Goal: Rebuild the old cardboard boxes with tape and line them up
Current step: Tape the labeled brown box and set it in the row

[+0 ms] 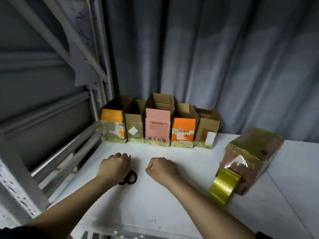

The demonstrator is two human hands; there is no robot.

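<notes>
Two bare forearms are showing, ending in the left hand [114, 165] and the right hand [163, 167], neither wearing rings, watch or gloves. Dark sleeve [10, 233] edges are peeking in at the lower corners, one beside each upper arm.

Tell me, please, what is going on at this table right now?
A person is rebuilding old cardboard boxes with tape. Five open-topped boxes stand in a row at the back of the white table, their bottoms taped. The left hand grips dark-handled scissors resting on the table; the right hand is curled beside it, seemingly holding nothing. To the right, a sixth box lies on its side with gold tape across it, the gold tape roll against it.
</notes>
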